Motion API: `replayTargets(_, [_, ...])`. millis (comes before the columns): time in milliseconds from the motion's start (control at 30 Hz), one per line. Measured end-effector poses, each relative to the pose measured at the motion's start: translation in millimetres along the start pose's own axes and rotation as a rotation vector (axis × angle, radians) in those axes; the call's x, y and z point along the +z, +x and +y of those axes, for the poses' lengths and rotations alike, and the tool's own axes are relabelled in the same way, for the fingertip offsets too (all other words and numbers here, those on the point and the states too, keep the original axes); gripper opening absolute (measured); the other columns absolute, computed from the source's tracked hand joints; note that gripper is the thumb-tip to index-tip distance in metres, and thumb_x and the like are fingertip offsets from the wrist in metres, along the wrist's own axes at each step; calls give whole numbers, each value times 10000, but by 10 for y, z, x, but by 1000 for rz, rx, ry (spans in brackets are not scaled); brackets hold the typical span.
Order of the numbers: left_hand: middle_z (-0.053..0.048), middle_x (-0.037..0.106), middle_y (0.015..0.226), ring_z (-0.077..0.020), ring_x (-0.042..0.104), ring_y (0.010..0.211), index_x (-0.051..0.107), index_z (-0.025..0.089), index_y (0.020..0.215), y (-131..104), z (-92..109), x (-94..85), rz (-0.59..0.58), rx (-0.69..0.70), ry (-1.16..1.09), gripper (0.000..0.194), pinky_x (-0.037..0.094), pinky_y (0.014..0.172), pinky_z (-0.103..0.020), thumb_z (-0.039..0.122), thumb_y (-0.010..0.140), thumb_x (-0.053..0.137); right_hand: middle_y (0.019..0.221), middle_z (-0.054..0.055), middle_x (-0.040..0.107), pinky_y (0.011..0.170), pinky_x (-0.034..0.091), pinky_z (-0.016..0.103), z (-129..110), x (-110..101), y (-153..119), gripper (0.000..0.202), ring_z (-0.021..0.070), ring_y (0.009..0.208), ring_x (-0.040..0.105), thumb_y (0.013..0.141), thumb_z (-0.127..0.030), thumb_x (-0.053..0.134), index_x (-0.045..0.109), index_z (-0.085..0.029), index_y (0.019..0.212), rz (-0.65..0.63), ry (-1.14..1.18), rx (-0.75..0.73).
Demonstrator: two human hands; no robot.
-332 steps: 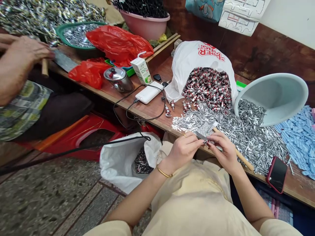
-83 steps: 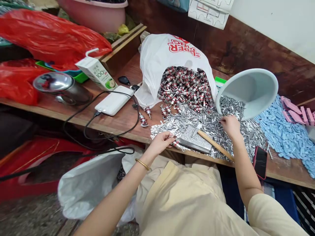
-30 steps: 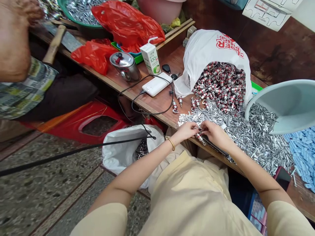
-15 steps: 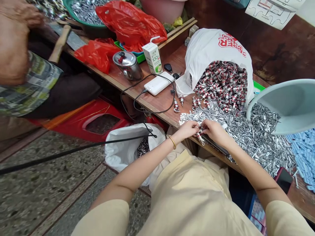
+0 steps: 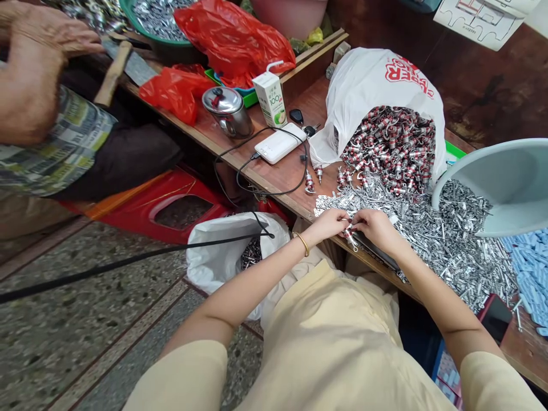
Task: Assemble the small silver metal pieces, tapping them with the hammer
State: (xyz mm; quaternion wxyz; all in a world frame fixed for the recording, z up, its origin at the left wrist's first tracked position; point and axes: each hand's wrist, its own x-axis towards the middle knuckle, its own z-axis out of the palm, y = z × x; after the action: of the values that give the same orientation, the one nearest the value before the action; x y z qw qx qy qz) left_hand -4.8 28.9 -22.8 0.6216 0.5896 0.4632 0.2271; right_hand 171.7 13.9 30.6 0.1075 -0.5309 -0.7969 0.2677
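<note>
At the table's front edge my two hands meet with fingertips pinched close together. My left hand (image 5: 333,223) is closed on a small red-and-silver metal fitting (image 5: 351,240) with a looped end hanging down. Right beside it, my right hand (image 5: 373,229) is closed too, its fingertips at the fitting's upper end; what they pinch is hidden. Behind the hands spreads a heap of small silver metal pieces (image 5: 445,251). Many similar red-and-silver fittings (image 5: 396,145) spill from a white plastic bag (image 5: 363,77), and several lie loose on the table.
A grey tub (image 5: 509,182) tips over the heap at right, near light-blue pieces (image 5: 533,274). To the left lie a power bank (image 5: 280,144) with cable, a juice carton (image 5: 269,100) and a lidded steel mug (image 5: 231,114). A lined bin (image 5: 214,257) stands below. Another person's arm (image 5: 32,85) is at left.
The view has shifted slightly, moving the surroundings a little to the right. My hands stay pinched together around the fitting. The other person's hand at the upper left has moved rightward.
</note>
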Motion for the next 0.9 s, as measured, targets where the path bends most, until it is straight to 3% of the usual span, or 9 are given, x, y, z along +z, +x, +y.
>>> replayTargets(367, [23, 635, 585, -131, 673, 552, 583, 161, 667, -6, 16, 14, 20, 8, 24, 136, 502, 541, -193, 110, 742, 483, 922, 64, 745, 802, 466, 316, -82, -6, -100, 96, 204, 868, 661, 867, -101, 660, 706, -185, 874, 23, 54, 105])
replayTargets(667, [20, 638, 582, -141, 675, 557, 565, 172, 658, -35, 41, 8, 21, 13, 36, 121, 483, 531, -196, 125, 736, 484, 908, 62, 743, 820, 474, 323, -33, 93, -110, 121, 208, 866, 662, 853, -94, 636, 702, -194, 870, 85, 51, 79])
replayTargets(900, [16, 651, 591, -149, 668, 596, 577, 181, 665, -38, 11, 12, 54, 75, 130, 141, 474, 564, -206, 148, 766, 485, 856, 55, 730, 741, 427, 293, -53, 53, -42, 109, 201, 797, 646, 856, -102, 615, 661, -201, 863, -8, -24, 102])
